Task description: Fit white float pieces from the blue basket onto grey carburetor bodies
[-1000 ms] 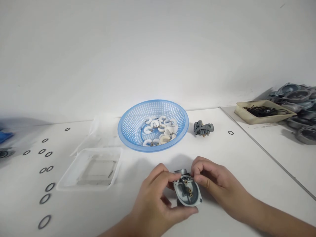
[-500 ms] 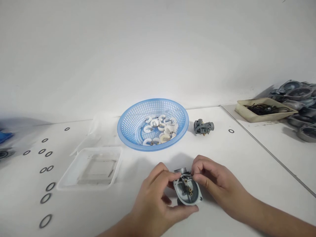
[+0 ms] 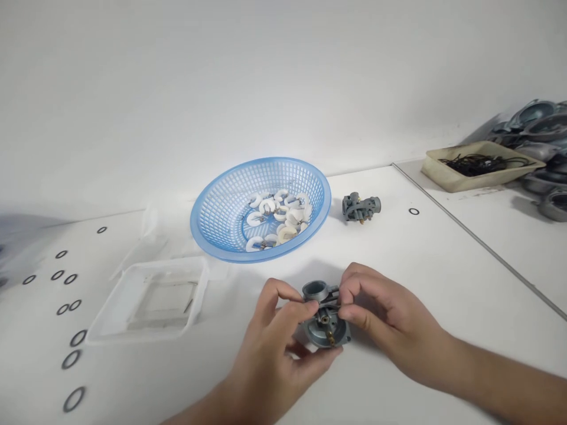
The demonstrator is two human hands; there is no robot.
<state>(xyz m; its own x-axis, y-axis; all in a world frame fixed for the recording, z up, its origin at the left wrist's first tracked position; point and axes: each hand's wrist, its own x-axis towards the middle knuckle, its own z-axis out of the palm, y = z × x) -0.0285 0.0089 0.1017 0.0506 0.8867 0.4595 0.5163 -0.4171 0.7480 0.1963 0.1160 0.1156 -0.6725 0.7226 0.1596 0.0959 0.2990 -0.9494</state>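
Note:
A grey metal carburetor body (image 3: 325,330) is held in my left hand (image 3: 277,339), the fingers wrapped around its left side. Its bowl side faces me, with brass jets showing inside and a round bore at the top. My right hand (image 3: 381,313) is closed in a pinch against the body's upper right edge. Whatever its thumb and forefinger grip is too small or hidden to make out. A second carburetor (image 3: 361,208) lies on the table beyond my hands. Behind them, a blue plastic basket (image 3: 208,239) contains several white carburetor floats (image 3: 290,218).
On the left lie several black rings (image 3: 74,399) and a clear plastic box (image 3: 100,330) with thin pins. One more ring (image 3: 413,211) is at the right. Past a table seam stand a cream tray (image 3: 452,180) of dark wiry parts and piled metal parts (image 3: 544,127).
The carburetor has tilted in my left hand, so its bore now shows more at the top. My right hand stays pinched at its edge. The camera view has shifted slightly.

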